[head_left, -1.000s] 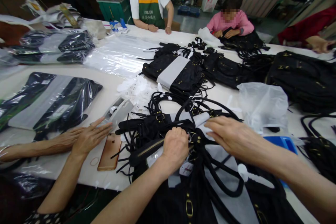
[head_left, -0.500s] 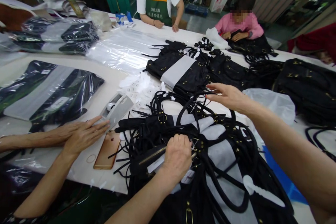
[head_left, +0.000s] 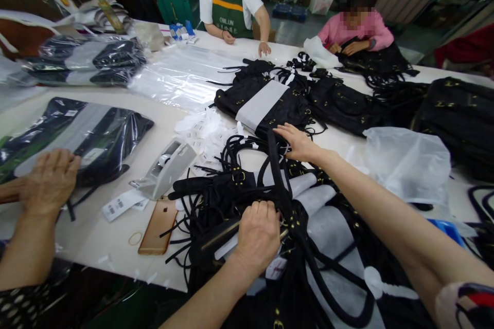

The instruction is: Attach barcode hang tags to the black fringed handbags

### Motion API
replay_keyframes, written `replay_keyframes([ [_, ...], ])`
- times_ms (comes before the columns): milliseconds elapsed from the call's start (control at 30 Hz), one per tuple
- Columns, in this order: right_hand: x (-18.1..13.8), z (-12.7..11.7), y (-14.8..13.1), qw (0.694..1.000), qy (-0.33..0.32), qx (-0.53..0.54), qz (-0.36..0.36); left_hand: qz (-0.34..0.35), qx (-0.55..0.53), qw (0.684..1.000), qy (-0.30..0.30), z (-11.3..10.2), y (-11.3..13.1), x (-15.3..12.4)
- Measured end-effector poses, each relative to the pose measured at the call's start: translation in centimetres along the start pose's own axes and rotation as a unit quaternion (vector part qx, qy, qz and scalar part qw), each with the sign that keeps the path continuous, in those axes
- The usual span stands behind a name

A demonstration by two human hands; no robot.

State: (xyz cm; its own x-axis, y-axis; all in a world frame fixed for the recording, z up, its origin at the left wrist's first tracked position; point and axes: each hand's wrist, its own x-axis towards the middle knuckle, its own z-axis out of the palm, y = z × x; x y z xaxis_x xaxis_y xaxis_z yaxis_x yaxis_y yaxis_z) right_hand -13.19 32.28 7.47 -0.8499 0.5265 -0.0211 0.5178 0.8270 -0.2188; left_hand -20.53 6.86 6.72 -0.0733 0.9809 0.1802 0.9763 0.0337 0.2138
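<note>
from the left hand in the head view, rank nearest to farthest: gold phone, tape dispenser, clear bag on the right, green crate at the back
Measured from the left hand, which grips the black bag's zip edge:
1. Gold phone, flat on the table just to its left.
2. Tape dispenser, left and farther up the table.
3. Clear bag, across on the right.
4. Green crate, beyond the table's far edge.

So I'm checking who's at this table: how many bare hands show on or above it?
6: left hand and right hand on the black bags; a co-worker's hand far left; green-aproned person's two; pink-sleeved person's. Others may be hidden.
</note>
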Motion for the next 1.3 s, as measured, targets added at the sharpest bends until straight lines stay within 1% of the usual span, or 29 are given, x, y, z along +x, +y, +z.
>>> replay_keyframes([
  [33,0.6,0.0,-0.2,1.0,-0.012,-0.016,0.01,-0.001,0.002,1.0,0.002,0.0,0.0,0.0],
  [100,1.3,0.0,-0.5,0.997,-0.013,-0.043,0.056,-0.005,0.001,1.0,0.006,0.1,0.0,-0.1],
  [167,0.9,0.3,-0.4,0.995,-0.006,-0.057,0.081,-0.007,-0.001,1.0,0.009,0.2,0.0,-0.3],
  [267,-1.0,0.7,0.3,0.997,0.002,-0.049,0.056,0.007,-0.004,1.0,0.009,0.5,0.1,-0.7],
  [367,-3.2,0.6,1.1,0.998,0.049,-0.025,0.038,0.009,-0.02,1.0,0.014,0.8,0.1,-1.1],
  [467,-4.5,0.3,1.4,0.997,0.079,-0.007,0.003,0.005,-0.034,0.999,0.022,0.9,0.1,-1.1],
  [600,-5.5,-1.1,1.1,0.991,0.123,-0.023,-0.046,0.009,-0.043,0.999,0.022,0.9,-0.2,-0.7],
  [667,-6.4,-2.6,0.5,0.99,0.134,-0.014,-0.036,0.002,-0.056,0.998,0.015,0.7,-0.5,-0.4],
  [733,-7.9,-4.6,-0.7,0.991,0.135,-0.001,-0.007,-0.029,-0.084,0.996,0.009,0.5,-1.0,0.1],
  [833,-11.6,-7.3,-2.9,0.99,0.137,0.005,0.017,-0.11,-0.169,0.979,-0.003,-0.3,-2.6,1.4],
  [900,-14.8,-7.8,-4.3,0.989,0.146,-0.016,0.01,-0.157,-0.237,0.958,-0.041,-1.0,-4.4,2.8],
  [967,-18.4,-6.7,-5.2,0.987,0.155,-0.032,-0.01,-0.169,-0.258,0.947,-0.091,-1.8,-6.2,4.5],
  [1000,-20.2,-5.7,-5.5,0.986,0.162,-0.033,-0.019,-0.157,-0.243,0.951,-0.106,-2.1,-7.0,5.5],
  [1067,-23.3,-3.1,-6.0,0.984,0.167,-0.036,-0.046,-0.098,-0.207,0.963,-0.143,-2.4,-7.8,7.0],
  [1133,-25.7,-0.8,-6.3,0.984,0.166,-0.041,-0.051,-0.019,-0.2,0.955,-0.218,-2.3,-7.3,7.5],
  [1167,-26.6,-0.1,-6.3,0.986,0.15,-0.043,-0.052,0.01,-0.2,0.946,-0.256,-2.1,-6.7,7.3],
  [1200,-27.2,0.2,-6.1,0.99,0.126,-0.043,-0.051,0.029,-0.195,0.939,-0.281,-1.9,-5.9,6.9],
  [1233,-27.5,0.0,-5.9,0.994,0.094,-0.041,-0.05,0.034,-0.179,0.941,-0.284,-1.8,-5.0,6.2],
  [1300,-27.2,-2.0,-5.2,0.997,0.049,-0.034,-0.048,0.036,-0.131,0.958,-0.252,-1.5,-3.2,4.6],
])
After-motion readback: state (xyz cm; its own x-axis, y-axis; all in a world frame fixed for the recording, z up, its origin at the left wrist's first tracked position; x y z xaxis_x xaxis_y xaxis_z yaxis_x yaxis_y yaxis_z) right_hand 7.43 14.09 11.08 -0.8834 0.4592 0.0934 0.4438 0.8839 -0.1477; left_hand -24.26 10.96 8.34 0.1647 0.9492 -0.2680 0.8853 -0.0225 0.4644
